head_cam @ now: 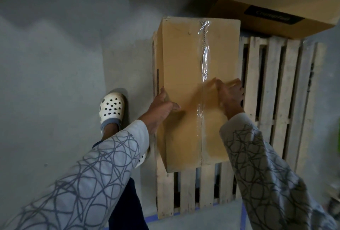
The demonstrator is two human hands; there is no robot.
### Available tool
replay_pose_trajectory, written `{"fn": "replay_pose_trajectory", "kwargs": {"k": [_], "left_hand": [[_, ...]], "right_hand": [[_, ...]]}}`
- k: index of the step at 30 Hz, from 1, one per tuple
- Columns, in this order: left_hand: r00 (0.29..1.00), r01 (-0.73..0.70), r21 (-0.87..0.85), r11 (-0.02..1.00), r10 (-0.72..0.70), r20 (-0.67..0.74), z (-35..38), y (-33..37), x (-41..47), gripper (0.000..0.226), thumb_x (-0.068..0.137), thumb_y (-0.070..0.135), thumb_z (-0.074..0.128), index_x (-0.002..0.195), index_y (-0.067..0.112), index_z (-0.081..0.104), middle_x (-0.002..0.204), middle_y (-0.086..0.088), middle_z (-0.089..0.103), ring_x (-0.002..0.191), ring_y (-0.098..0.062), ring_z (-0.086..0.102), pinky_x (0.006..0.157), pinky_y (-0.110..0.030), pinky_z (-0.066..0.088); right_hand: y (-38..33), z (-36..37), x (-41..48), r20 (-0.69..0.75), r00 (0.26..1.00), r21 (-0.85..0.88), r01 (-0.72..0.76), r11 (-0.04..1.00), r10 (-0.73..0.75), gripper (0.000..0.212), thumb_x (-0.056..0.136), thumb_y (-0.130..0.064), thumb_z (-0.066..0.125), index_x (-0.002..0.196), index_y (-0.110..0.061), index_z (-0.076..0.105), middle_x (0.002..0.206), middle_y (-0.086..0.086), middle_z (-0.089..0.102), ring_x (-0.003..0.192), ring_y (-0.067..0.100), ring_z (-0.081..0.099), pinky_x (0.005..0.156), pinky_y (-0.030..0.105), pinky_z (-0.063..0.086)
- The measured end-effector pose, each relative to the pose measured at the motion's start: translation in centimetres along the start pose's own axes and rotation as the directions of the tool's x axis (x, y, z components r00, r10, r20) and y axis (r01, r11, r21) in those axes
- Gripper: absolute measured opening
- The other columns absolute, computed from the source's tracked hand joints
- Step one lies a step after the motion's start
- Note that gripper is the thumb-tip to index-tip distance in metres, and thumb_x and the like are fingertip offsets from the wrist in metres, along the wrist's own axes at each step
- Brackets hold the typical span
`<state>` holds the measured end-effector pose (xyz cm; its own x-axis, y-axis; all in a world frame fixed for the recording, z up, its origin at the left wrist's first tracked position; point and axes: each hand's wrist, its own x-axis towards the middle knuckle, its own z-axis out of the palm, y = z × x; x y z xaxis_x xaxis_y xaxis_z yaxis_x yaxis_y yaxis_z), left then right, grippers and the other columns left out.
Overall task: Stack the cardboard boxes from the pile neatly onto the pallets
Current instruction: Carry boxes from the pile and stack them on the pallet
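Now | box (pixel 195 86) on pallet (pixel 274 82), long axis pointing away | left hand (pixel 162 103), right hand (pixel 230 94) pressing flat

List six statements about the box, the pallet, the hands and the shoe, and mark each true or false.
1. The box lies on the pallet. True.
2. Clear tape runs along the top of the box. True.
3. The left hand rests on the floor. False: it touches the box at its left edge.
4. The box covers the whole pallet. False: the slats to the right of it are uncovered.
5. The right hand is over the top of the box, near its right edge. True.
6. The shoe is black. False: it is white, with holes.
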<state>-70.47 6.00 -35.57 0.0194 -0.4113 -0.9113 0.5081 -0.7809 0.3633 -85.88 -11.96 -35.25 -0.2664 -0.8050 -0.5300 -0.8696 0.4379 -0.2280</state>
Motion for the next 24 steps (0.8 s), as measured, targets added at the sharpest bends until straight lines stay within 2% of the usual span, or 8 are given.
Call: {"fn": "replay_pose_trajectory", "kwargs": {"k": [9,16,22,24], "left_hand": [[1.0,-0.019,-0.001,1.0,0.019,-0.006,-0.2,0.5,0.0,0.103,0.088,0.02,0.075,0.165,0.031,0.008,0.169,0.003,0.024,0.151,-0.026,0.03,0.12,-0.048,0.035],[1.0,-0.026,-0.001,1.0,0.026,-0.001,-0.4,1.0,0.2,0.099,0.09,0.018,0.073,0.165,0.031,0.01,0.168,0.002,0.027,0.15,-0.025,0.032,0.12,-0.048,0.035],[1.0,-0.013,-0.005,1.0,0.013,0.008,-0.5,1.0,0.2,0.099,0.089,0.02,0.073,0.165,0.031,0.01,0.167,0.002,0.029,0.15,-0.025,0.034,0.12,-0.048,0.035],[1.0,-0.012,-0.02,1.0,0.012,0.018,-0.6,1.1,0.0,0.1,0.088,0.02,0.074,0.165,0.031,0.011,0.168,0.002,0.028,0.15,-0.025,0.033,0.121,-0.048,0.034]], "right_hand": [[-0.3,0.0,0.3,-0.004,1.0,0.041,-0.017,0.999,0.017,0.097,0.085,-0.058,0.07,0.161,-0.023,0.021,0.164,0.006,0.026,0.15,0.034,0.024,0.121,0.057,0.023],[-0.7,-0.4,0.8,0.01,1.0,0.026,0.019,0.999,-0.02,0.095,0.087,-0.056,0.069,0.16,-0.016,0.024,0.163,0.01,0.03,0.148,0.036,0.03,0.12,0.047,0.026],[-1.0,0.1,0.7,0.006,1.0,0.016,-0.001,1.0,0.001,0.099,0.087,-0.055,0.07,0.162,-0.015,0.019,0.164,0.011,0.025,0.151,0.035,0.024,0.122,0.046,0.022],[-0.9,0.0,0.9,0.015,1.0,0.033,0.009,0.999,-0.009,0.1,0.084,-0.056,0.072,0.161,-0.015,0.022,0.163,0.011,0.029,0.15,0.036,0.027,0.123,0.048,0.025]]}}
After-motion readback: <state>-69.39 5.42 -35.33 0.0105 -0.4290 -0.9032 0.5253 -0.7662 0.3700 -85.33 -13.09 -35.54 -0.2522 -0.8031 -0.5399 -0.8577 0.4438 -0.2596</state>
